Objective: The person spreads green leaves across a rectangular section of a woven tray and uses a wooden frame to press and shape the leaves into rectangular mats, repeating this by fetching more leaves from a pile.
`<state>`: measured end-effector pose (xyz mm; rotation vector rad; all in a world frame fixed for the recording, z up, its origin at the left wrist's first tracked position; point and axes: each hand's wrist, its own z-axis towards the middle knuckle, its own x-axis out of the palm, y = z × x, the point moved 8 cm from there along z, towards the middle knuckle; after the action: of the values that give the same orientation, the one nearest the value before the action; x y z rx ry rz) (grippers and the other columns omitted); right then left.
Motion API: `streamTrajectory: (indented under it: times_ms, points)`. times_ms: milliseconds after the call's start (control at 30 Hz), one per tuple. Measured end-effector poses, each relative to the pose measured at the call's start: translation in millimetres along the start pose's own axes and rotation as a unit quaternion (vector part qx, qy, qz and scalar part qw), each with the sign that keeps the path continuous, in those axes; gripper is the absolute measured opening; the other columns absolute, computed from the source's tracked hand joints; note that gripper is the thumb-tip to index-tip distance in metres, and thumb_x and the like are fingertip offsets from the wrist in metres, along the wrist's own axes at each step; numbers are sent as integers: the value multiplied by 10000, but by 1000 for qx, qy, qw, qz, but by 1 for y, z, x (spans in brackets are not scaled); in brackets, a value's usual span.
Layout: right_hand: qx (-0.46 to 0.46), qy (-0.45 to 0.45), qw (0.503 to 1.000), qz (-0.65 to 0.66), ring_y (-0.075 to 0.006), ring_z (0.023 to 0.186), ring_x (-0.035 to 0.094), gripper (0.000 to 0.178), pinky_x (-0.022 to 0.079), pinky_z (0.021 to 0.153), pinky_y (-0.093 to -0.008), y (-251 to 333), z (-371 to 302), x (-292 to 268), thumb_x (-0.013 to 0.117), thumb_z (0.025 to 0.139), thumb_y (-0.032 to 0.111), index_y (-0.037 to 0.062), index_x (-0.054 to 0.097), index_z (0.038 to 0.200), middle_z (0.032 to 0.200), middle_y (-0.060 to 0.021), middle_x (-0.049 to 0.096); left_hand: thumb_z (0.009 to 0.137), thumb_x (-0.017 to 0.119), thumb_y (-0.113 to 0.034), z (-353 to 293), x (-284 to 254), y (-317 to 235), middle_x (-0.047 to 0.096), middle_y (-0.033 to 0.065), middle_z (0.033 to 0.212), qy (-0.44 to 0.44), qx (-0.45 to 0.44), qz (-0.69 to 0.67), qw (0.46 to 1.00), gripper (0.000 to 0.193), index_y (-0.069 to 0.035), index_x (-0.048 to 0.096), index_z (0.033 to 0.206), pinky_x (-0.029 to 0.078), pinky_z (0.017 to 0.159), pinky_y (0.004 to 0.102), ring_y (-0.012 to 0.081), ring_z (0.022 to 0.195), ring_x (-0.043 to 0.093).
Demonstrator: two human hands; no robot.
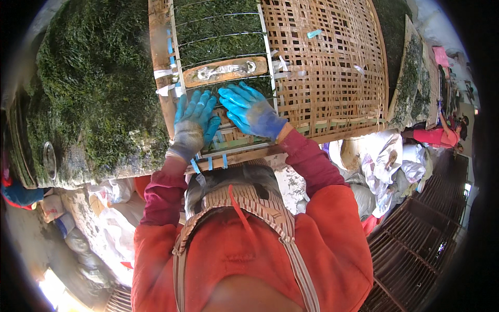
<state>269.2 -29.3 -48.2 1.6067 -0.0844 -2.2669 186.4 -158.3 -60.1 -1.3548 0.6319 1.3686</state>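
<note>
Just beyond the right hand [250, 110] lies a metal-handled wooden block [225, 71]

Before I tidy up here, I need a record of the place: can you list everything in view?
seaweed-like mass: 1, green, left
framed strands: 1 bed, dark green, upper centre
wooden block with metal handle: 1, brown and silver, across the strands
blue tape: several, blue, bed's edges
woven mat: 1, tan, right of bed
bags: several, mostly white, below mat
slatted grating: 1 or more, dark, lower right
other person: 1, red top, far right
striped apron: 1, brown-white, lower centre
hands, left and right: 2, blue-fingered gloves, below block
</note>
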Motion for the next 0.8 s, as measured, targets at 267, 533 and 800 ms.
streamTrajectory:
  times_ms: [267,533,800]
  points:
    - [78,-6,996,-42,-278,1363,550,378,387,1194,-481,-26,-25,-51,640,988,223,58,661,1328,1488,-102,573,978,673,-223,3,-28,14,620,176,1413,-75,-29,-225,971,464,-60,607,1407,414,1155,474,343,1322,586]
    - [84,33,984,-154,-256,1319,593,311,304,1232,-492,-36,-34,-40,620,990,267,91,734,1220,1403,-106,651,910,720,-309,92,-37,19,570,127,1518,-96,-83,-35,991,326,-79,753,1139,274,1256,541,424,1508,362]
    - [291,-169,899,281,-70,998,667,398,551,859,-242,-114,-69,-99,642,1060,207,37,622,1420,1316,-95,708,819,709,-245,102,-75,7,573,65,1526,-164,-35,140,976,70,-185,718,852,221,1289,516,342,1543,338]
